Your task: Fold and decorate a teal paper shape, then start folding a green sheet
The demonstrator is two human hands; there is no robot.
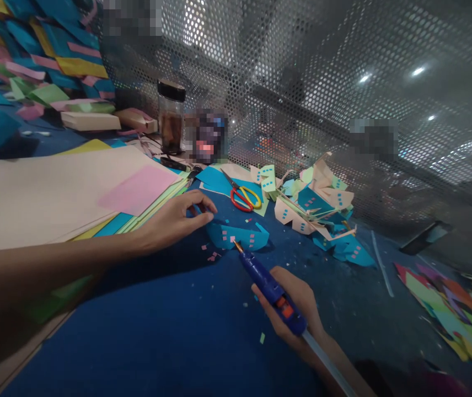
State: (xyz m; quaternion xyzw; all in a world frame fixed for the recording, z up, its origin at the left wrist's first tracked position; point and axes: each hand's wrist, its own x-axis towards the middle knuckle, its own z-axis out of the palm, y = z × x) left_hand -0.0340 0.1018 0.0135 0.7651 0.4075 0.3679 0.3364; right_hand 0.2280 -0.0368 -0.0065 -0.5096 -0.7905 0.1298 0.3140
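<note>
One heap of dotted paper pieces (314,201), too tangled to count, is seen right of the one pair of scissors (240,189). Left-below the scissors, the left hand (178,218) is held half-curled; whether anything is pinched cannot be told. One glue gun (263,278) is gripped by the right hand's (304,295) fingers, its tip held at one blue paper piece (241,231), just below the scissors. About six pink squares (252,240) are already set on it; several loose bits (212,257) are left unplaced.

The left forearm (54,264), bare, reaches in from the left edge and slants gently up to a nearly straight wrist (137,243). The left hand (172,219) is loosely bent, its thumb (194,222) stretched forward below curved fingers (200,200), a small gap showing between them. The right forearm (346,361), bare too, rises from the bottom edge, angled leftward; the right hand (307,302) is closed in a grip, digits on both sides
</note>
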